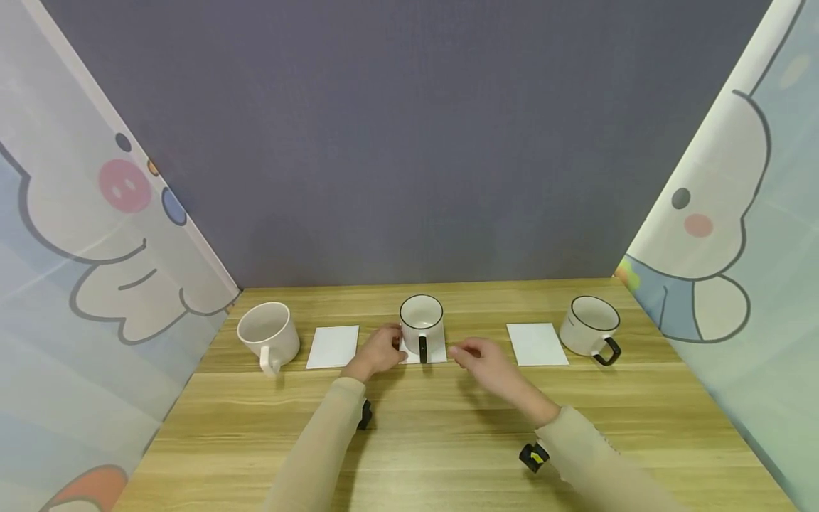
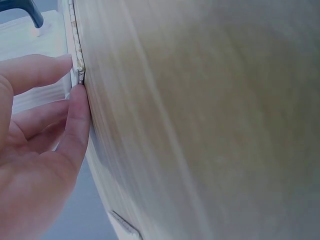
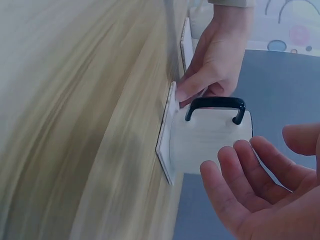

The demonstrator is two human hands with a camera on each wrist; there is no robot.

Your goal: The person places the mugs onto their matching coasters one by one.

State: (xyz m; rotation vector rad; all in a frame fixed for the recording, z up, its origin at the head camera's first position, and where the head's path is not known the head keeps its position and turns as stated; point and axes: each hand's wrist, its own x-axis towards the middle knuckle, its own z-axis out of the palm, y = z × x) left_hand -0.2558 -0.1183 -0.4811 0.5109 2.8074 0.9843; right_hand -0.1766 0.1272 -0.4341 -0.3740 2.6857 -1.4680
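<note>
A plain dark grey panel is rising along the far side. A cartoon-printed left sheet and a similar right sheet are flanking it. Below, a wood-grain table is catching soft light toward its near side.

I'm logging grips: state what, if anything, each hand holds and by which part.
The left hand pinches the near left corner of the coaster under the middle mug; the right hand holds nothing.

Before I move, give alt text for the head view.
The left hand pinches the edge of the coaster beneath the middle mug; the right hand is opposite, holding nothing. To each side sit another coaster and mug on the table.
</note>
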